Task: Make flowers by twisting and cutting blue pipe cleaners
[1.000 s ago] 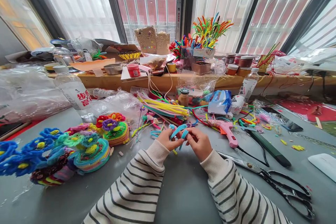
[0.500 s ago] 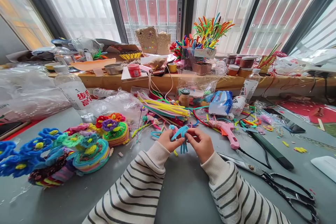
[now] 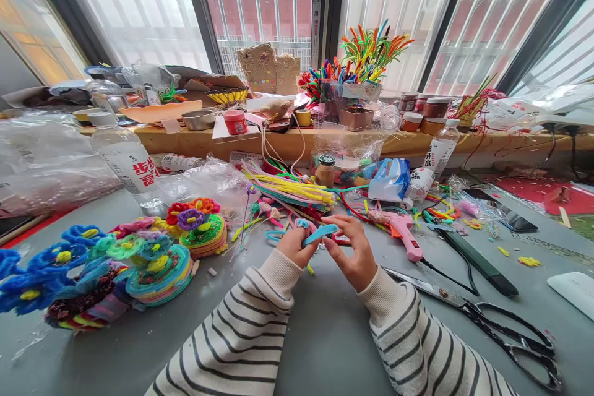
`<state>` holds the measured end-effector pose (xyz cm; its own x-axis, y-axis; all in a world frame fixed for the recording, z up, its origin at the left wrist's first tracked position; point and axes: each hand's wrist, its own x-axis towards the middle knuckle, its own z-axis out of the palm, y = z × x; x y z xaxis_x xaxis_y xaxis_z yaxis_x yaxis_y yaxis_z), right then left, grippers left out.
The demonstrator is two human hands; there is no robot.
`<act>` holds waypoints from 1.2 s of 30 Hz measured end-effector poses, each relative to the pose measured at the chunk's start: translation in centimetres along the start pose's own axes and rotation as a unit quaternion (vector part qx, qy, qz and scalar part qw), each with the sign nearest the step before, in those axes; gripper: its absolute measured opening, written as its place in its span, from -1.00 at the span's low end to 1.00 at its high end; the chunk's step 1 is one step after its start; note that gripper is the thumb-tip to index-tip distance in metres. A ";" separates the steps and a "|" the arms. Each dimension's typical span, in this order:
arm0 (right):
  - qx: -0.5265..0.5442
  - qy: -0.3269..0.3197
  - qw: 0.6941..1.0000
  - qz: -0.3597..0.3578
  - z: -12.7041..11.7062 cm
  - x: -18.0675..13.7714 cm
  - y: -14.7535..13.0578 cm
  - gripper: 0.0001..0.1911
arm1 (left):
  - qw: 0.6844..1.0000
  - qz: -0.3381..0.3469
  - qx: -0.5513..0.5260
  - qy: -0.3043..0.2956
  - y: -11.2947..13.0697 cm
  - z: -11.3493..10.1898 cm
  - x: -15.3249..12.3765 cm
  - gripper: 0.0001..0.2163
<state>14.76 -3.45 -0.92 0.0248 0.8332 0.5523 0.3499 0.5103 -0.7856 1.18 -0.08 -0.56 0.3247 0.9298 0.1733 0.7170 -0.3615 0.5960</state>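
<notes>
My left hand [image 3: 297, 247] is closed around a bent piece of light-blue pipe cleaners [image 3: 322, 233], with a bit of pink showing beside its thumb. The blue strands stick out to the right, roughly level. At their far end my right hand [image 3: 353, 252] has its thumb below and fingers above, curled about the tip. Just behind the hands lies a bundle of yellow, pink and green pipe cleaners [image 3: 297, 189]. A pink glue gun [image 3: 399, 232] rests to the right of my right hand, and large black-handled scissors [image 3: 459, 303] lie by my right sleeve.
Fuzzy flower pieces [image 3: 158, 278] stand at the left, before a water bottle [image 3: 123, 158]. A small jar [image 3: 325, 171] and a blue-white packet [image 3: 390, 179] sit behind. A dark green bar-shaped tool [image 3: 482, 266] and a white mouse [image 3: 575, 294] lie right.
The light-blue strands have turned from hanging downward to pointing right. My right hand's fingers have opened a little and shifted around their end; my left hand keeps its grip.
</notes>
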 end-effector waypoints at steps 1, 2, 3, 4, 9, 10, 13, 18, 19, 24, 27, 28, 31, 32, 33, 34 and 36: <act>0.006 -0.012 1.000 -0.002 -0.1 0.0 -0.1 -0.72 | 0.999 0.010 0.035 -0.002 0.0 0.0 -0.1 -0.80; 0.018 -0.026 0.999 0.003 -0.1 0.0 -0.1 -0.75 | 0.998 0.020 0.065 -0.010 0.0 0.1 -0.1 -0.81; 0.038 -0.037 0.999 0.013 -0.1 0.1 0.0 -0.80 | 0.995 0.027 0.090 -0.017 0.0 0.1 -0.2 -0.81; 0.065 -0.043 0.997 0.030 -0.1 0.1 0.2 -0.84 | 0.994 0.031 0.107 -0.024 0.0 0.1 -0.2 -0.81; 0.301 0.096 0.927 0.205 -0.2 0.7 1.6 -0.88 | 0.992 0.005 0.124 -0.018 0.0 -0.1 -0.2 -0.80; 0.355 0.133 0.894 0.239 -0.4 0.8 1.8 -0.88 | 0.993 -0.001 0.121 -0.009 0.0 -0.2 -0.1 -0.81; 0.475 0.168 0.815 0.285 -0.9 1.1 2.0 -0.86 | 0.994 -0.025 0.097 0.044 -0.3 0.0 0.0 -0.84; 0.522 0.102 0.784 0.319 -0.9 1.0 1.5 -0.85 | 0.980 -0.087 -0.145 0.103 -0.8 0.2 0.0 -0.85; 0.526 0.092 0.779 0.329 -0.8 1.0 1.4 -0.84 | 0.966 -0.097 -0.224 0.085 -0.8 0.1 0.0 -0.85; 0.547 0.069 0.756 0.353 -0.6 1.0 1.3 -0.73 | 0.885 -0.132 -0.445 -0.024 -0.3 -0.5 0.2 -0.83; 0.531 0.075 0.762 0.363 -0.5 0.9 1.5 -0.74 | 0.862 -0.143 -0.485 -0.032 0.0 -0.6 0.3 -0.88; 0.522 0.076 0.766 0.366 -0.5 0.9 1.6 -0.76 | 0.858 -0.144 -0.493 -0.031 0.0 -0.6 0.3 -0.90; 0.499 0.073 0.782 0.365 -0.3 0.9 1.7 -0.80 | 0.860 -0.132 -0.490 -0.045 0.2 0.0 0.0 -0.86; 0.492 0.070 0.787 0.364 -0.2 0.8 1.7 -0.81 | 0.865 -0.127 -0.481 -0.067 0.3 0.2 -0.1 -0.85; 0.487 0.066 0.792 0.363 -0.1 0.8 1.8 -0.82 | 0.865 -0.123 -0.478 -0.083 0.4 0.4 -0.3 -0.84; 0.482 0.062 0.795 0.364 -0.1 0.8 1.8 -0.83 | 0.866 -0.126 -0.475 -0.086 0.5 0.5 -0.4 -0.82; 0.474 0.059 0.798 0.367 0.0 0.8 1.8 -0.84 | 0.873 -0.115 -0.463 -0.100 0.5 0.8 -0.6 -0.81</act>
<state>15.42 -1.84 -1.93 0.0055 0.9846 -0.1748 -0.6643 -0.1271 -0.7366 1.80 -0.88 -0.97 0.4059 0.9059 -0.1209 0.0008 0.1319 0.9913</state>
